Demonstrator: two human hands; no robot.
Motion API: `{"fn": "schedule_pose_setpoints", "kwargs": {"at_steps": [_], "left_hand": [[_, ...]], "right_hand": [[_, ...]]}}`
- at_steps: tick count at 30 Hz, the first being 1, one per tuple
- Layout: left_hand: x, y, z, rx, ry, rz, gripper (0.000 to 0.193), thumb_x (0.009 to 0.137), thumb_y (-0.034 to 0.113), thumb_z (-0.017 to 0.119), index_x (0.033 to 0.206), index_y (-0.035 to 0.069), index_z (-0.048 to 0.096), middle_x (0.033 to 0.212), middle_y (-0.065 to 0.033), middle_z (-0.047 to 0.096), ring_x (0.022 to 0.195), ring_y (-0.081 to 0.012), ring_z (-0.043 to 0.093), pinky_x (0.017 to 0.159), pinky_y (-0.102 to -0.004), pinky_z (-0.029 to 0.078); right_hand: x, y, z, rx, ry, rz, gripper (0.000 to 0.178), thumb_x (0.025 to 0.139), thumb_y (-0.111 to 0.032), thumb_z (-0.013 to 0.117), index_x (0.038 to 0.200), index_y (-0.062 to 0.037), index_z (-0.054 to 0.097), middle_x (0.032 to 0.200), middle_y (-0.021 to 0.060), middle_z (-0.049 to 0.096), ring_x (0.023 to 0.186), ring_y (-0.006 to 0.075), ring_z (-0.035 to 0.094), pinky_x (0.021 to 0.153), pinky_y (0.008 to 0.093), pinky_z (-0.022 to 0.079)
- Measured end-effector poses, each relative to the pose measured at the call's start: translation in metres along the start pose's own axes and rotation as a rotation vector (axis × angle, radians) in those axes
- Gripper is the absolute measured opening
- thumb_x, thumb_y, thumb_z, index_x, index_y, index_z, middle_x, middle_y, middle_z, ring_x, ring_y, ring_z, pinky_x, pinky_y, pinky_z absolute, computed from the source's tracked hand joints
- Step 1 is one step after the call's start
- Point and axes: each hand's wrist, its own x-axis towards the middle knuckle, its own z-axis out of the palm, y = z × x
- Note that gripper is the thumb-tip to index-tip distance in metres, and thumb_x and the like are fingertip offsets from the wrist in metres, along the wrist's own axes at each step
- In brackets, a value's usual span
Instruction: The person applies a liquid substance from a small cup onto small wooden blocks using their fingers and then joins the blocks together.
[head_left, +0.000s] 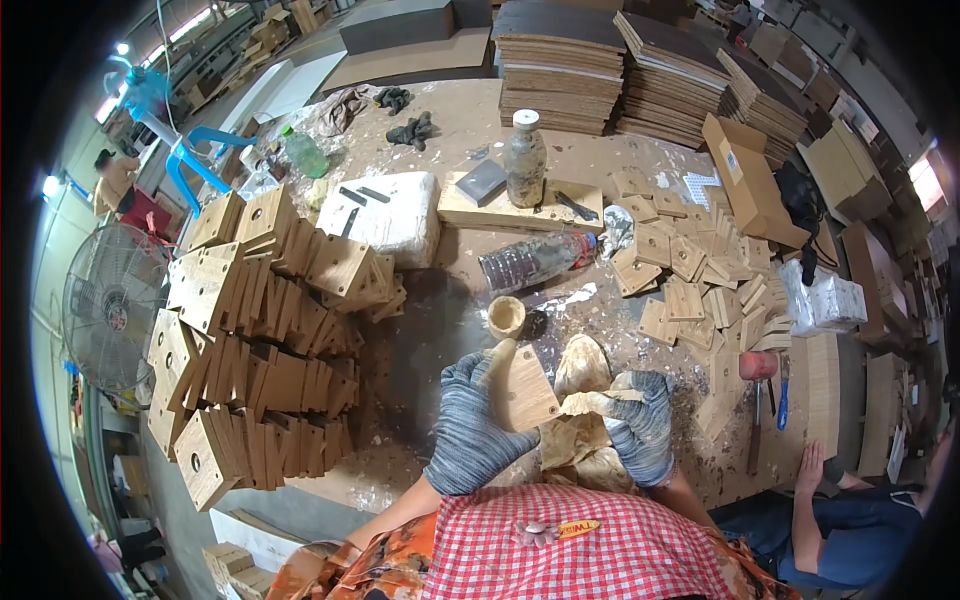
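My left hand (470, 420), in a grey knit glove, is closed round a square wooden block (524, 388) with small holes near its corners. Fingers together, my gloved right hand (634, 420) meets the block's lower right corner; whatever may lie between its fingertips is too small to make out. Below and beside the right hand lie stained, crumpled cloths (583, 364). Just beyond the block stands a small round cup (506, 316) with a crusted rim.
Leaning stacks of wooden blocks (270, 370) rise on the left, and loose blocks (685, 300) lie right. A plastic bottle (535, 262) rests on its side beyond the cup. A red-headed mallet (758, 367) lies at right, near another person's hand (811, 466). A fan (115, 305) stands far left.
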Motion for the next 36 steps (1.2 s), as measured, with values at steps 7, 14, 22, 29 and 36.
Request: {"fn": "schedule_pose_setpoints", "kwargs": {"at_steps": [7, 14, 22, 29, 36], "left_hand": [[-0.001, -0.001, 0.002, -0.024, 0.01, -0.011, 0.089, 0.049, 0.016, 0.081, 0.13, 0.006, 0.045, 0.116, -0.0126, 0.044, 0.11, -0.0278, 0.042, 0.099, -0.0371, 0.036], [-0.002, -0.001, 0.001, 0.002, 0.022, 0.007, 0.09, 0.049, 0.017, 0.082, 0.131, 0.006, 0.044, 0.117, -0.0125, 0.044, 0.11, -0.0281, 0.041, 0.101, -0.0373, 0.035], [-0.003, -0.002, 0.001, 0.017, 0.002, -0.013, 0.091, 0.049, 0.015, 0.082, 0.131, 0.006, 0.044, 0.119, -0.0128, 0.043, 0.111, -0.0285, 0.042, 0.1, -0.0378, 0.036], [-0.001, -0.003, 0.001, 0.026, 0.066, 0.018, 0.092, 0.048, 0.013, 0.082, 0.131, 0.009, 0.044, 0.12, -0.0137, 0.042, 0.113, -0.0294, 0.041, 0.101, -0.0383, 0.036], [-0.002, -0.001, 0.001, 0.064, 0.049, 0.01, 0.093, 0.048, 0.012, 0.082, 0.133, 0.01, 0.043, 0.122, -0.0142, 0.042, 0.114, -0.0302, 0.04, 0.101, -0.0385, 0.037]], "right_hand": [[-0.002, 0.004, -0.001, 0.062, -0.046, 0.025, 0.021, 0.083, -0.014, 0.059, 0.101, -0.0163, 0.069, 0.097, 0.0068, 0.057, 0.092, 0.0259, 0.052, 0.084, 0.0396, 0.04], [0.004, -0.003, 0.001, 0.147, 0.013, 0.001, 0.017, 0.085, -0.017, 0.059, 0.099, -0.0146, 0.068, 0.092, 0.0058, 0.058, 0.083, 0.0254, 0.054, 0.081, 0.0393, 0.04], [-0.003, 0.001, 0.004, 0.13, -0.01, 0.028, 0.017, 0.084, -0.015, 0.061, 0.099, -0.0128, 0.069, 0.097, 0.0087, 0.057, 0.093, 0.0256, 0.052, 0.085, 0.0401, 0.04], [0.002, -0.003, -0.008, 0.525, -0.109, 0.399, 0.02, 0.086, -0.012, 0.06, 0.102, -0.0039, 0.068, 0.096, 0.0098, 0.066, 0.089, 0.019, 0.06, 0.083, 0.0317, 0.047], [0.003, -0.012, -0.009, 0.706, -0.221, 0.596, 0.024, 0.087, -0.009, 0.058, 0.107, 0.0002, 0.066, 0.103, 0.0108, 0.069, 0.093, 0.0146, 0.064, 0.082, 0.026, 0.05]]}}
